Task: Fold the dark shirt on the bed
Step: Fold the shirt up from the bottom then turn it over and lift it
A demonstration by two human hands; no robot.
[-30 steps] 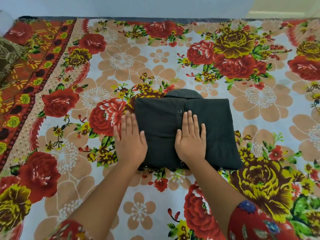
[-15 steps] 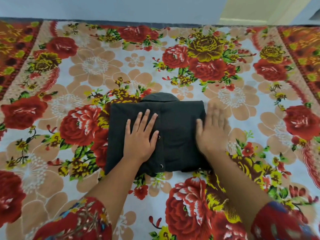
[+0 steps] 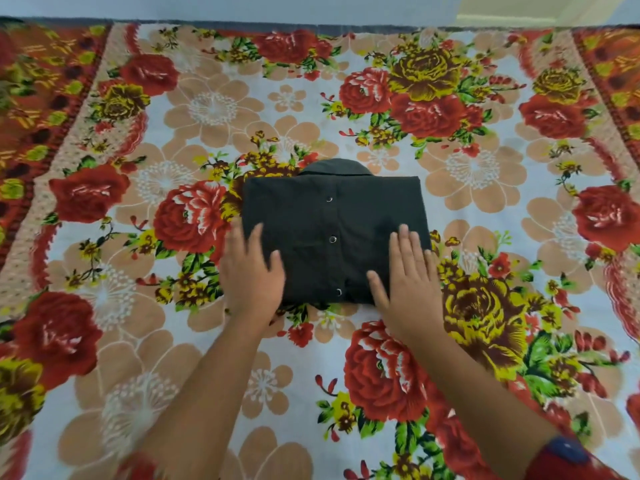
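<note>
Red, yellow and tan blooms on white all over the bed sheet (image 3: pixel 180 98), spread smooth from one side of the view to the other. Firm, flat ground for pressing, so no need to lift anything.

Near the middle of the bed, the dark shirt (image 3: pixel 332 230): down to a compact rectangle, front up, collar (image 3: pixel 334 167) peeping past the far edge. Looks close to finished, with probably only smoothing and squaring left.

Left hand (image 3: pixel 251 271) flat over the near left corner, fingers straight, gripping nothing, partly on cloth and partly on sheet. Blurred, so likely in mid-sweep. Right hand (image 3: pixel 403 282) likewise flat and unclenched on the near right part, heel of the palm at the near fold, holding nothing.

To do it well:
- Press with whole palms, not fingertips.
- Sweep from the centre strip outward toward each side edge, to push trapped air and wrinkles out at the sides instead of bunching them in the middle.
- Match pressure left and right to avoid skewing the rectangle.
- Check the side edges for parallel and the corners for neat stacking.
- Tidy the near edge, slightly uneven around the lowest fastener.

Mind the three metal snaps (image 3: pixel 332 239) down the centre line. Slide beside them rather than across, to avoid catching and dragging the top layer.
</note>
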